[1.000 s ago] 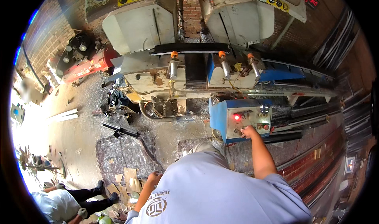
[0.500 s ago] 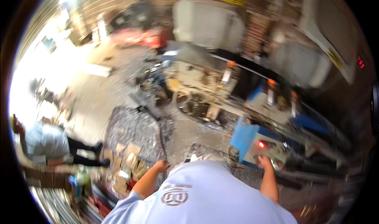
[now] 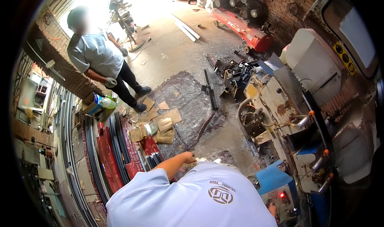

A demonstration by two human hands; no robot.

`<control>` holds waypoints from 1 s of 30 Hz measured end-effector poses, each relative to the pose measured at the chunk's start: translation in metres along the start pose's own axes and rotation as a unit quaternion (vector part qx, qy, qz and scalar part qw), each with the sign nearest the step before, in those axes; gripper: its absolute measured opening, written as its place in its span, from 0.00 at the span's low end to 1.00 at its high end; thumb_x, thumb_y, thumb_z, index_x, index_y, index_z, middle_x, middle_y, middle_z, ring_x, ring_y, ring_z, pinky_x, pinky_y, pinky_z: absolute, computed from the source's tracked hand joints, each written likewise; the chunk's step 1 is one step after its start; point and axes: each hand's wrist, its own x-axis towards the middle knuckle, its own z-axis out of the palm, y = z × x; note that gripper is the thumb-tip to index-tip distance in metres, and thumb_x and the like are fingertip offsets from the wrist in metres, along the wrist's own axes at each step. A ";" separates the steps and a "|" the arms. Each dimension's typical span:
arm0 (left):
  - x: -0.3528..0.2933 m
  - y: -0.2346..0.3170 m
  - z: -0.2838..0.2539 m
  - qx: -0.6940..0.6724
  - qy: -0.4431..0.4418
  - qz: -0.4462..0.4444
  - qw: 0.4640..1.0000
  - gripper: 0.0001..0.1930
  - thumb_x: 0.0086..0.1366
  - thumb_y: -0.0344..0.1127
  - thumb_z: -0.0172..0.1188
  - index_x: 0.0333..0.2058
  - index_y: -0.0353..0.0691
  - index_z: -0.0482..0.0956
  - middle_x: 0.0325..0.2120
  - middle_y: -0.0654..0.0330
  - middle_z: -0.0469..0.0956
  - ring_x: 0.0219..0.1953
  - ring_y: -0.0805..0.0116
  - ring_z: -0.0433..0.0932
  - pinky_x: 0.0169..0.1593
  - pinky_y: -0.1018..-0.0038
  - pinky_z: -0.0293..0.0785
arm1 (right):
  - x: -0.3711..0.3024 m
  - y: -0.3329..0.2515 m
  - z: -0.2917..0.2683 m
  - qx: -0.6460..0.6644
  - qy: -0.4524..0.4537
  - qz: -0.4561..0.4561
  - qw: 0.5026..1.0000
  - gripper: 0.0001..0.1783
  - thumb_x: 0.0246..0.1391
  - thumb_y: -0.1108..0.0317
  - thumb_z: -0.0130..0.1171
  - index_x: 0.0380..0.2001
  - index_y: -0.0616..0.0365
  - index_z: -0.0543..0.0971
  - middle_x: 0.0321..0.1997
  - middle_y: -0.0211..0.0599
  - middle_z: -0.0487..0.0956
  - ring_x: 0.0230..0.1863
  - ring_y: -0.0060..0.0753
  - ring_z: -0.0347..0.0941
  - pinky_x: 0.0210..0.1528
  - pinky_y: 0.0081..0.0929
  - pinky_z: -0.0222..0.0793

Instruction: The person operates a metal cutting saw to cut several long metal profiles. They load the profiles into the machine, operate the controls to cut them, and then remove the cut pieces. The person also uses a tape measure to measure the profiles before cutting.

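My left hand (image 3: 187,158) hangs in front of my waist, beside something whitish at the front of my shirt. Its fingers are too small and turned away to tell whether they are closed. At the lower right, my right hand (image 3: 273,209) is at the control panel (image 3: 276,199) of a blue-sided box, just below a lit red lamp (image 3: 282,195). My shirt hides part of that hand, and I cannot make out whether it presses or only touches a control. Beyond the panel stands a worn, pale machine (image 3: 280,95) with orange-tipped cylinders (image 3: 306,122).
A person (image 3: 100,57) in gloves stands at the left, near cardboard pieces (image 3: 168,121). Long profiles (image 3: 110,159) lie along the left. Dark offcuts (image 3: 238,77) are piled beside the machine, and a red air compressor (image 3: 244,29) stands at the back.
My view has swung left, so the machine now sits further right and the other person shows upright and nearer. My right hand stays at the panel; my left remains near my waist.
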 end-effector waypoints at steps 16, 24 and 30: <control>0.012 -0.010 0.000 0.003 0.030 0.018 0.999 0.37 0.59 0.61 0.58 0.58 0.38 0.73 0.55 0.43 0.74 0.58 0.46 0.73 0.60 0.60 0.68 | -0.001 0.005 0.012 -0.220 0.156 -0.099 0.958 0.24 0.64 0.50 0.47 0.34 0.65 0.72 0.31 0.53 0.80 0.29 0.51 0.78 0.25 0.38 0.70; 0.000 -0.012 -0.006 -0.003 0.021 0.006 1.000 0.36 0.60 0.60 0.58 0.59 0.38 0.72 0.56 0.44 0.74 0.59 0.46 0.72 0.61 0.60 0.68 | -0.002 0.008 0.014 -0.232 0.174 -0.106 0.951 0.26 0.63 0.48 0.46 0.35 0.65 0.74 0.33 0.55 0.80 0.32 0.53 0.78 0.30 0.40 0.70; 0.009 -0.006 -0.009 0.017 0.014 0.030 0.999 0.34 0.61 0.59 0.57 0.58 0.38 0.74 0.56 0.44 0.74 0.59 0.46 0.72 0.61 0.60 0.68 | -0.010 0.015 0.014 -0.234 0.181 -0.105 0.949 0.27 0.62 0.46 0.46 0.36 0.65 0.76 0.34 0.56 0.80 0.34 0.55 0.77 0.33 0.42 0.70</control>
